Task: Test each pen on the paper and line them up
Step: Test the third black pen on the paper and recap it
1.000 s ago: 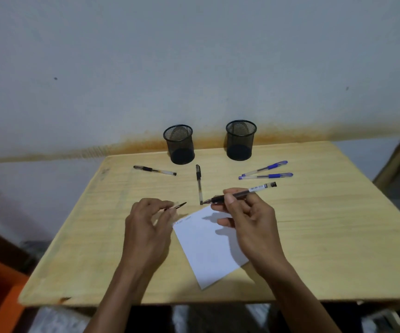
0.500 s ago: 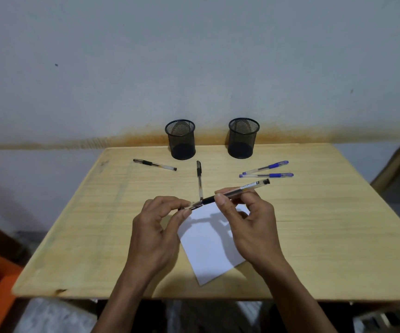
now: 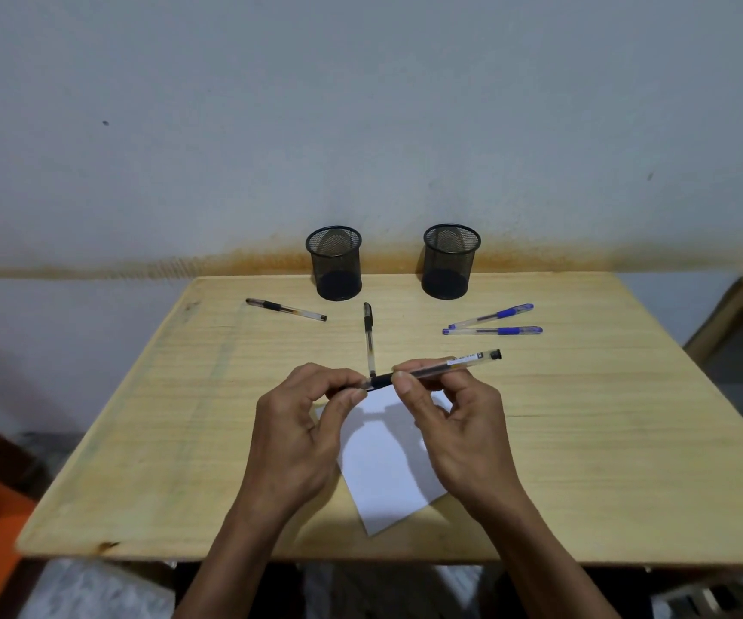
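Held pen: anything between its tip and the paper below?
Nothing but the left hand, whose fingers cover the tip end of the pen; the right hand holds the barrel. Both hands hang over the paper, hiding part of it, but nothing lies on the part that shows.

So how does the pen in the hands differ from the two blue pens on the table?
The held pen is black and lifted; the blue pens lie on the table. Both hands, left and right, pinch it; nothing touches the blue ones. All have clear barrels.
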Tool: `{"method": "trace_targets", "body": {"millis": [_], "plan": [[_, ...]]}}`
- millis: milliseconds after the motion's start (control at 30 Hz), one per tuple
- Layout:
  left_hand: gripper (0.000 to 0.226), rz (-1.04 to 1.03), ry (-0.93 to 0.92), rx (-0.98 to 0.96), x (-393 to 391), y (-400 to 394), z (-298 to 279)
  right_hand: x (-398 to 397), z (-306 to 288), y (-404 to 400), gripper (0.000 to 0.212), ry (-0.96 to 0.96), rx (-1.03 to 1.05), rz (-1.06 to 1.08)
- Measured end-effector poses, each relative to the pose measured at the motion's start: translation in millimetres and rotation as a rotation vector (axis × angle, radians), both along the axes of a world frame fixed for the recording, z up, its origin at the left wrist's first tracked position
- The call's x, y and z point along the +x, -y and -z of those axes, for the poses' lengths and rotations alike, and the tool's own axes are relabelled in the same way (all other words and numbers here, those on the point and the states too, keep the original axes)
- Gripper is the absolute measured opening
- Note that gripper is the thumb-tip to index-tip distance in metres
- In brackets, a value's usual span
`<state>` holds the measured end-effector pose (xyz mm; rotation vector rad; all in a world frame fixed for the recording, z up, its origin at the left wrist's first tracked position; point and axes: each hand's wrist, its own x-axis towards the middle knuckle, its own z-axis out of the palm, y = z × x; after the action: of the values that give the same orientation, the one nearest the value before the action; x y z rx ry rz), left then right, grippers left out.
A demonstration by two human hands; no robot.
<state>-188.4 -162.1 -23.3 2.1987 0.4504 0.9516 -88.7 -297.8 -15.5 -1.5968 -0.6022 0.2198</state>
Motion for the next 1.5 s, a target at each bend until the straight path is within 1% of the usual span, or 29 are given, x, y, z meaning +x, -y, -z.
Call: {"method": "trace_targets", "body": {"millis": [33, 100, 133, 167, 200, 267, 300, 367, 467, 533, 567, 600, 633, 700, 733, 800, 833, 933, 1033, 1233, 1433, 1500], "plan": [[0.011, -0.007, 0.012, 0.021, -0.3, -2.3, 0.9, 1.8, 1.7, 2.0, 0.008, -0.018, -0.025, 0.014], [0.011, -0.026, 0.036, 0.060, -1.8, -7.8, 1.6, 5.7, 5.0, 8.5, 0.036, -0.072, -0.021, 0.142], [0.013, -0.035, 0.035, 0.090, -2.2, -10.9, 1.2, 8.5, 4.8, 13.2, 0.048, -0.050, 0.009, 0.240], [0.014, -0.039, 0.022, 0.129, -2.5, -13.6, 0.7, 11.6, 4.5, 17.6, 0.052, 0.082, 0.014, 0.325], [0.015, -0.036, 0.002, 0.169, -2.6, -15.8, 1.1, 14.7, 3.9, 20.7, 0.050, 0.305, -0.038, 0.358], [0.015, -0.020, -0.048, 0.228, -1.8, -17.9, 3.7, 20.7, 4.7, 19.9, 0.034, 0.759, -0.244, 0.323], [0.015, -0.013, -0.072, 0.243, -1.2, -18.4, 5.3, 24.4, 6.4, 16.8, 0.027, 0.898, -0.323, 0.293], [0.018, -0.004, -0.101, 0.249, -0.3, -18.8, 7.5, 29.1, 10.5, 9.5, 0.020, 1.017, -0.393, 0.258], [0.024, 0.000, -0.114, 0.255, 1.4, -20.5, 6.8, 36.1, 16.3, 4.5, 0.012, 1.076, -0.420, 0.203], [0.020, 0.003, -0.103, 0.244, 2.5, -23.8, 7.0, 38.0, 19.8, 2.4, 0.011, 1.099, -0.450, 0.174], [0.020, 0.000, -0.091, 0.208, 2.8, -25.7, 7.9, 37.6, 20.9, 0.2, 0.011, 1.100, -0.471, 0.162], [0.025, -0.011, -0.088, 0.150, 2.7, -27.7, 9.6, 36.4, 20.2, -3.2, 0.009, 1.072, -0.491, 0.157], [0.035, -0.037, -0.109, 0.085, 2.1, -30.8, 13.4, 35.9, 18.9, -7.9, 0.007, 1.000, -0.501, 0.154], [0.060, -0.106, -0.208, -0.004, -1.3, -38.4, 23.2, 40.2, 15.1, -21.9, 0.007, 0.714, -0.474, 0.171], [0.065, -0.127, -0.258, -0.025, -3.6, -42.9, 29.9, 45.3, 13.7, -30.6, 0.009, 0.545, -0.444, 0.193], [0.063, -0.118, -0.344, -0.016, -7.4, -51.8, 43.9, 59.8, 11.8, -50.4, 0.013, 0.276, -0.427, 0.263], [0.061, -0.092, -0.385, 0.009, -8.9, -55.5, 49.9, 66.1, 11.3, -60.4, 0.016, 0.189, -0.453, 0.296], [0.061, -0.010, -0.466, 0.080, -9.4, -64.2, 62.7, 78.2, 16.2, -87.3, 0.020, 0.061, -0.568, 0.367], [0.063, 0.014, -0.507, 0.161, -8.9, -69.0, 71.1, 82.5, 27.4, -107.1, 0.017, 0.030, -0.658, 0.399], [0.062, 0.012, -0.508, 0.217, -9.3, -71.3, 78.1, 86.8, 45.8, -129.7, 0.021, 0.137, -0.818, 0.469], [0.060, 0.010, -0.493, 0.225, -9.0, -72.3, 81.0, 87.8, 51.3, -129.1, 0.026, 0.228, -0.868, 0.478], [0.058, 0.011, -0.488, 0.227, -9.0, -72.1, 82.1, 86.3, 49.0, -126.3, 0.029, 0.268, -0.849, 0.483]]}}
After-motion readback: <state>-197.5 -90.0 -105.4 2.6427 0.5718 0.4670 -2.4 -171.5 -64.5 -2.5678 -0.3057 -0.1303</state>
